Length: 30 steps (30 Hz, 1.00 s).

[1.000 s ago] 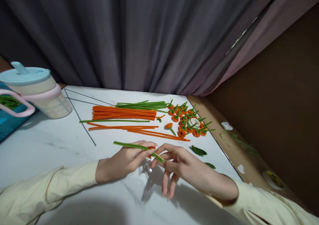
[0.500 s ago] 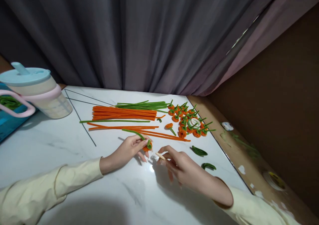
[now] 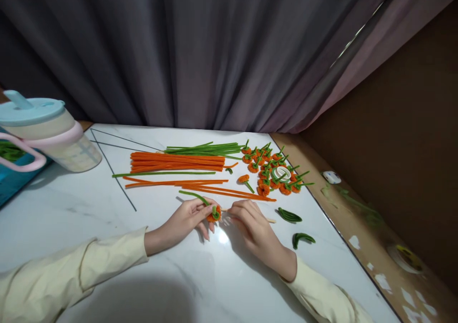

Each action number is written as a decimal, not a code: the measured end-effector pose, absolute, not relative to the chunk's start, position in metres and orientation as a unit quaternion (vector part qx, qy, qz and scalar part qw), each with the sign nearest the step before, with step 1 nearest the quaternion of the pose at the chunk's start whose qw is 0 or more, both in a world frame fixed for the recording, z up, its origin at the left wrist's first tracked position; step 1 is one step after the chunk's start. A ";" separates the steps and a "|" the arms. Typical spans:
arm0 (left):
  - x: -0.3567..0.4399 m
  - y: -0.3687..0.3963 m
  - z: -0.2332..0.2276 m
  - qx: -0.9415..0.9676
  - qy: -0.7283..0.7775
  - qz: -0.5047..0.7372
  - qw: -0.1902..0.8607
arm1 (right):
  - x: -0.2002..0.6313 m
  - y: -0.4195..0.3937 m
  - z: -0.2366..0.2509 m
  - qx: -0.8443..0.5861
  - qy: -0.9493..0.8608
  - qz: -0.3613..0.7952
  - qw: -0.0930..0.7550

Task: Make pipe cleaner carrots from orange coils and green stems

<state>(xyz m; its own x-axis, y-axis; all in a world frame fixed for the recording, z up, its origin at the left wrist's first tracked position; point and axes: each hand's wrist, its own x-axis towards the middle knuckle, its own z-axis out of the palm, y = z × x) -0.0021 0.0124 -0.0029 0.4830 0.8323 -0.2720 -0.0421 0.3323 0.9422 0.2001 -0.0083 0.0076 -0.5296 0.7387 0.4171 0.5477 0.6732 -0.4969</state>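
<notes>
My left hand [image 3: 182, 221] pinches a small orange pipe-cleaner pumpkin [image 3: 216, 216] with a green coil on its face. From it a long green pipe-cleaner end [image 3: 189, 193] sticks out up and to the left. My right hand [image 3: 255, 228] is closed around a thin pale wooden stick [image 3: 272, 221]. One end of the stick shows behind the fingers, while its tip reaches the pumpkin's right edge; whether it enters the pumpkin I cannot tell. Just beyond the hands lie loose orange pipe cleaners [image 3: 229, 192] and a small orange piece with a green stem [image 3: 243, 179].
Bundled orange [image 3: 177, 161] and green pipe cleaners [image 3: 203, 148] lie at the back. Several finished pumpkins [image 3: 264, 187] surround a white tape roll [image 3: 281, 173]. Dark green curled pieces [image 3: 289, 215] sit at right. A lidded cup [image 3: 71, 144] stands at far left.
My right hand has turned the stick, and its tip has come up to the pumpkin. My left hand still holds the pumpkin in nearly the same place. The view has shifted slightly.
</notes>
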 end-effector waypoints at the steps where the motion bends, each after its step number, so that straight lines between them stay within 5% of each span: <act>1: -0.001 0.012 -0.003 0.493 0.411 0.305 0.703 | 0.197 -0.010 0.009 -0.362 -0.858 0.168 0.323; 30: 0.009 0.001 -0.004 0.540 0.363 0.265 0.712 | 0.189 -0.021 0.001 -0.332 -0.863 0.120 0.361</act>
